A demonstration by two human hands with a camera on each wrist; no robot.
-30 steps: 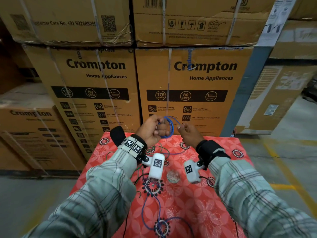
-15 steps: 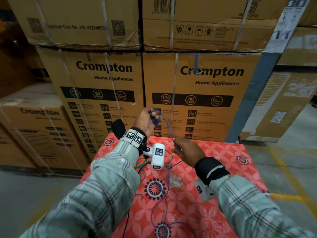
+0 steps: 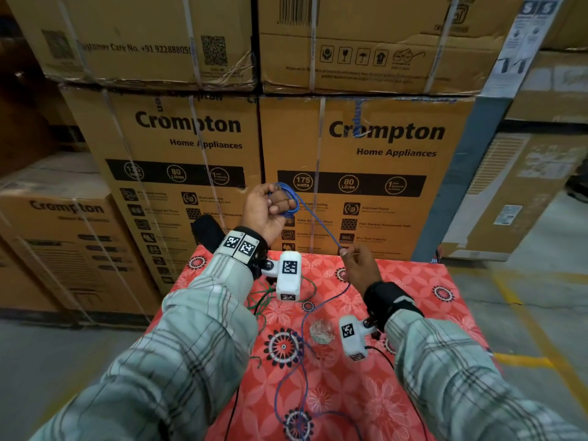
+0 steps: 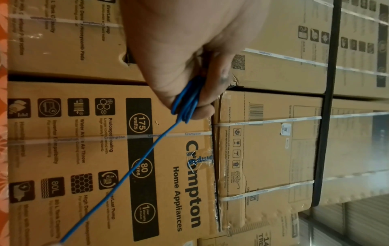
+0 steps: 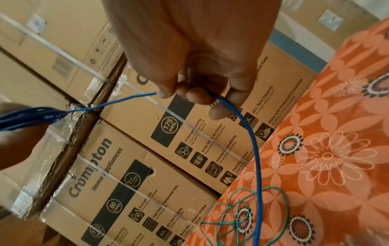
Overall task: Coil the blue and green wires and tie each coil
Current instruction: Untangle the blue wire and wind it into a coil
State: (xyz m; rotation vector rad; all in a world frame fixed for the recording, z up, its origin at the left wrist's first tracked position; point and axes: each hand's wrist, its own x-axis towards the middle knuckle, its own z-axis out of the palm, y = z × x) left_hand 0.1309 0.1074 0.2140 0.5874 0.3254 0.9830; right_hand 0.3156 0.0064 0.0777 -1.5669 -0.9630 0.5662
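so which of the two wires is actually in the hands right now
The blue wire: left hand grips its loops, right hand pinches the strand. The green wire lies loose on the red floral cloth, untouched.

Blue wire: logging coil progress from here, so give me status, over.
Left hand grips blue coil. Right hand pinches the blue wire, feeding slack. Green wire loose on table, uncoiled. Nothing blocking.

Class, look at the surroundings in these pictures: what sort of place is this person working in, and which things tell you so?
Most likely a warehouse or stockroom. Strapped cardboard cartons printed "Crompton Home Appliances" stand stacked high, the concrete floor carries yellow painted lines, and the work surface is only a small table under a red floral cloth.
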